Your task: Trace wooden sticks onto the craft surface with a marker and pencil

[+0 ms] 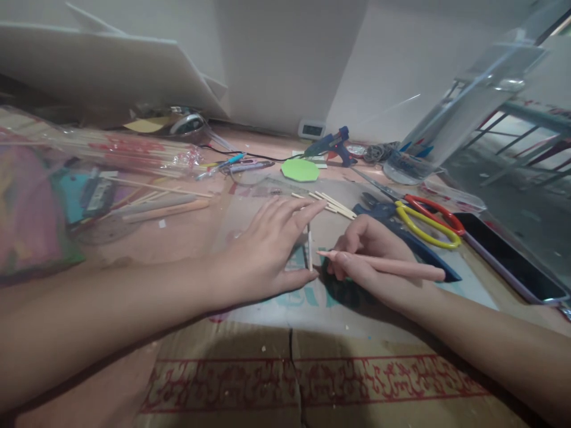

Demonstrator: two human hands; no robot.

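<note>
My left hand (272, 244) rests over the pale sheet (267, 309), holding a short thin stick (310, 249) between the thumb and a fingertip. The stick points away from me. Just to its right, my right hand (370, 249) grips a pink pen (401, 266), its tip directed left toward the stick. Beyond the hands lie several short wooden sticks (334, 205). A light green octagonal piece (300, 170) sits behind them.
Scissors with red and yellow handles (428, 238) and a phone (513, 255) lie at the right. A blue glue gun (332, 145) and a clear container (405, 165) stand behind. Bagged sticks (134, 148) are at the left, near a colourful bag (31, 208).
</note>
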